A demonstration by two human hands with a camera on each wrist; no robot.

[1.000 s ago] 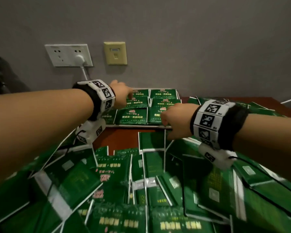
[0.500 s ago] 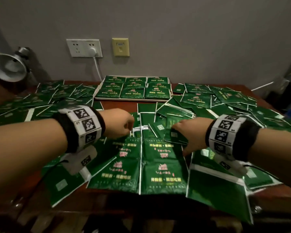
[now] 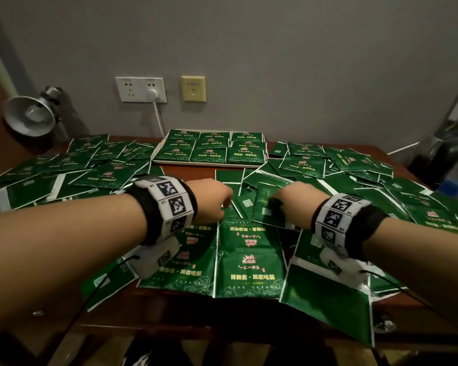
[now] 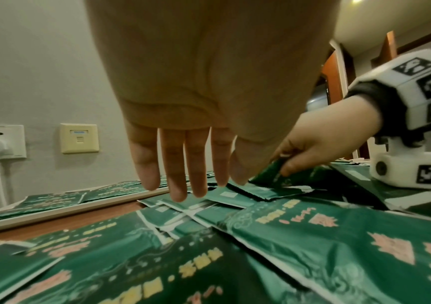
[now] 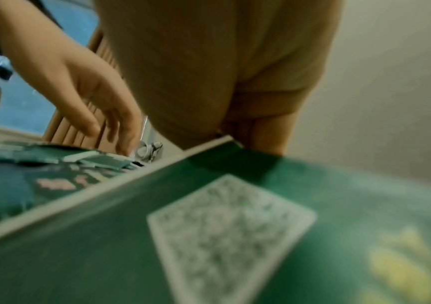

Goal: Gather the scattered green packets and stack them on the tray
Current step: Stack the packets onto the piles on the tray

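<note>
Green packets (image 3: 250, 256) lie scattered over the whole wooden table. At the back centre a white tray (image 3: 208, 163) holds several of them in neat rows. My right hand (image 3: 288, 204) pinches a green packet (image 3: 267, 212) by its edge, tilted up off the pile; the left wrist view shows this green packet (image 4: 270, 174) between thumb and fingers. In the right wrist view it is a blurred packet (image 5: 235, 236) with a white code label. My left hand (image 3: 218, 204) hovers just left of it, its fingers (image 4: 183, 181) straight and empty above the packets.
A metal desk lamp (image 3: 31, 116) stands at the back left. A wall socket (image 3: 140, 89) with a white cable is behind the tray. Dark clutter (image 3: 444, 151) sits at the right. Some packets (image 3: 328, 305) overhang the table's front edge.
Both hands have drawn back from the tray to the near pile. The right hand has taken hold of a packet and tipped it up; the left hand has come close beside it.
</note>
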